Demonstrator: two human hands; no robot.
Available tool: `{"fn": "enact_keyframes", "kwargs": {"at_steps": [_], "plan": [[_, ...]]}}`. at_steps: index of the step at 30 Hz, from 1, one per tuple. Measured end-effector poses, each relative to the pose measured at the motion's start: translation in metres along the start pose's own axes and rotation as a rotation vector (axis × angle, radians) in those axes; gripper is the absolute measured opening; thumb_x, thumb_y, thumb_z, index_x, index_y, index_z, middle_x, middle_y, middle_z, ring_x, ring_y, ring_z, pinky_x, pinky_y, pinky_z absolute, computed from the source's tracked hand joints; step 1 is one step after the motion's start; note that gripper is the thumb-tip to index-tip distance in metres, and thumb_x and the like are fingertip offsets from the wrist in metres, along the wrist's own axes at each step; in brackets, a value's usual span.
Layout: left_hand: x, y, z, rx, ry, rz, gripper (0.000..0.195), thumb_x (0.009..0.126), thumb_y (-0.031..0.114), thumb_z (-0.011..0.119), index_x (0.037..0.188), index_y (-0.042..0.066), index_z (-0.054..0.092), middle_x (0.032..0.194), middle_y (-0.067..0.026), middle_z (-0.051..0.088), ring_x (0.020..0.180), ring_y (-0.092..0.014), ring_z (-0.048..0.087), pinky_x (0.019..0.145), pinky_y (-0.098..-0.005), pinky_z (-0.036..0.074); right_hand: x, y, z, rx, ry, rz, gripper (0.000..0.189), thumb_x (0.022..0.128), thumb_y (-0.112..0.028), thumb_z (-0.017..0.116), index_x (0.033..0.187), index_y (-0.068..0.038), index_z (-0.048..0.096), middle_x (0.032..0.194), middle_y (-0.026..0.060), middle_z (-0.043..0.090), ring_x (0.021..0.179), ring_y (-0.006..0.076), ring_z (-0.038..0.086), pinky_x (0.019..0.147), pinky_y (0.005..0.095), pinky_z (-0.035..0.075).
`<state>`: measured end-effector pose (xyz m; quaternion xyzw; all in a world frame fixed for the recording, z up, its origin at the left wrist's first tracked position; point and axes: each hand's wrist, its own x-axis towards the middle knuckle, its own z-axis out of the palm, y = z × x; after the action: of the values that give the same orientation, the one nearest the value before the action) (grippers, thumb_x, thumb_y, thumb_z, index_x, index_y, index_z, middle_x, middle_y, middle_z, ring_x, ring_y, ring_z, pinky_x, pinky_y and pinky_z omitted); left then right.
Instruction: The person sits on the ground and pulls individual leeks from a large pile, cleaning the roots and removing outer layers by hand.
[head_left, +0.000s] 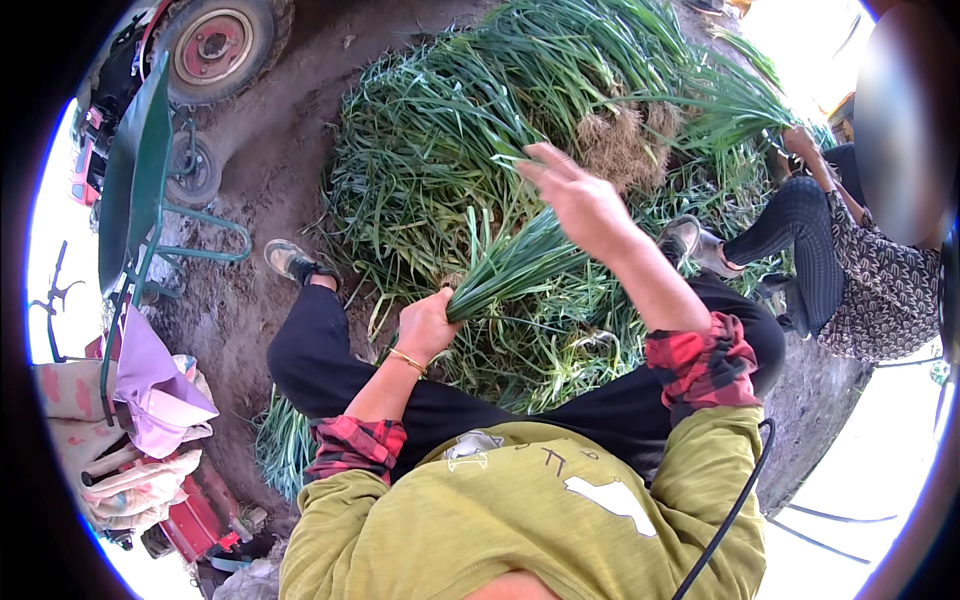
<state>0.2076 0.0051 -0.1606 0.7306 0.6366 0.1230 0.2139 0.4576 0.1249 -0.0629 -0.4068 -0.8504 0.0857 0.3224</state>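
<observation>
My left hand (429, 324), with a gold-coloured bangle at its wrist, is closed around the lower end of a bunch of long green leafy stalks (517, 266). The leaves of this bunch point up and to the right. Above them my right hand (574, 191) is raised with its fingers spread, slightly blurred, and nothing shows in it. Beyond both hands lies a large heap of the same green leafy plants (420, 135), with bundled pale brown roots (622, 146) at its right part. Loose leaves (547, 352) cover the ground between my legs.
At right, a seated person (874, 285) holds another green bunch (739, 109). A green wheelbarrow (135, 180) stands at left, below a large wheel (214, 46). A lilac cloth (157, 390) hangs near red machinery (199, 510). More green leaves (285, 442) lie beside my hip.
</observation>
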Motion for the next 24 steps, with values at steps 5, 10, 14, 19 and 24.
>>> {"fn": "enact_keyframes", "kwargs": {"at_steps": [5,10,14,19,24], "plan": [[0.003,-0.01,0.014,0.003,-0.001,0.063,0.025,0.068,0.024,0.068,0.081,0.009,0.053,0.071,-0.0124,0.06,0.07,-0.034,0.059,0.061,-0.0413,0.046,-0.006,0.005,0.03,-0.219,-0.387,0.016,0.019,0.073,-0.001,0.045,0.088,-0.006,0.056,0.088,0.0106,0.061,0.08,0.026,0.061,0.071,0.0359,0.05],[0.009,-0.026,0.013,-0.35,-0.107,-0.067,0.031,0.067,0.022,0.071,0.093,0.01,0.059,0.078,-0.012,0.063,0.074,-0.028,0.061,0.067,-0.0339,0.047,0.014,0.021,-0.006,0.329,0.346,0.551,0.016,0.087,-0.007,0.047,0.083,-0.005,0.061,0.066,0.0034,0.059,0.054,0.0091,0.052,0.051,0.0212,0.045],[0.016,-0.023,0.013,-0.877,-0.12,-0.156,0.027,0.073,-0.001,0.067,0.098,0.002,0.06,0.082,0.0008,0.063,0.073,-0.006,0.054,0.068,-0.023,0.046,0.009,-0.013,-0.016,0.659,0.032,0.617,0.016,0.086,-0.015,0.055,0.084,0.0,0.062,0.074,0.0061,0.064,0.059,0.0121,0.055,0.056,0.0256,0.045],[0.021,-0.025,0.017,-0.846,-0.095,-0.086,0.025,0.073,0.002,0.068,0.097,0.001,0.061,0.086,-0.0001,0.064,0.077,-0.006,0.054,0.073,-0.0238,0.045,-0.016,-0.039,0.05,0.222,-0.312,0.377,0.017,0.078,-0.015,0.052,0.08,0.001,0.059,0.074,0.0203,0.061,0.07,0.0354,0.06,0.069,0.0421,0.048],[0.019,-0.016,0.008,-0.759,-0.09,-0.109,0.025,0.073,0.005,0.07,0.095,0.0,0.061,0.084,0.0004,0.064,0.076,-0.006,0.054,0.071,-0.0242,0.046,-0.025,-0.05,0.074,0.154,-0.283,0.374,0.019,0.078,-0.018,0.05,0.073,-0.002,0.056,0.069,0.0196,0.06,0.071,0.0378,0.059,0.067,0.0459,0.047]]}}
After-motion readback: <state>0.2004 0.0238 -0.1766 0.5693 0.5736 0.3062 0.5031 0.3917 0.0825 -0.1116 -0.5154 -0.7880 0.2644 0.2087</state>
